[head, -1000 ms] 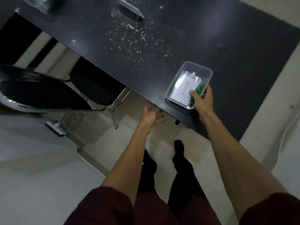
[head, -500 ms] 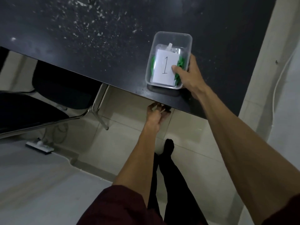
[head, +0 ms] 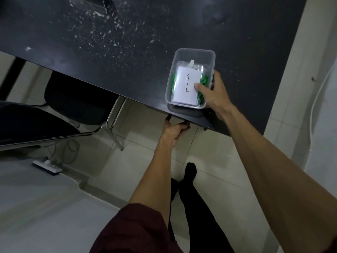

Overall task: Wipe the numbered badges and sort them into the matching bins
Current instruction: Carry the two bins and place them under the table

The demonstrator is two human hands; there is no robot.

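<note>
A clear plastic bin [head: 193,52] stands on the black table [head: 127,70] close to its near edge. Inside lies a clear badge holder with a white card marked "1" [head: 186,86] and a green lanyard [head: 203,83]. My right hand [head: 213,94] grips the bin's right wall, thumb over the rim and pressing on the card. My left hand [head: 173,130] is just below the table's edge under the bin; its fingertips are hidden beneath the edge.
White specks litter the table's middle. A clear acrylic stand [head: 98,2] shows at the top edge. A black chair with chrome legs [head: 76,99] sits left under the table. A power strip [head: 47,166] lies on the tiled floor.
The view has shifted, so the bin and table edge sit lower right in frame. My right hand keeps its hold on the bin. My left hand stays under the table edge.
</note>
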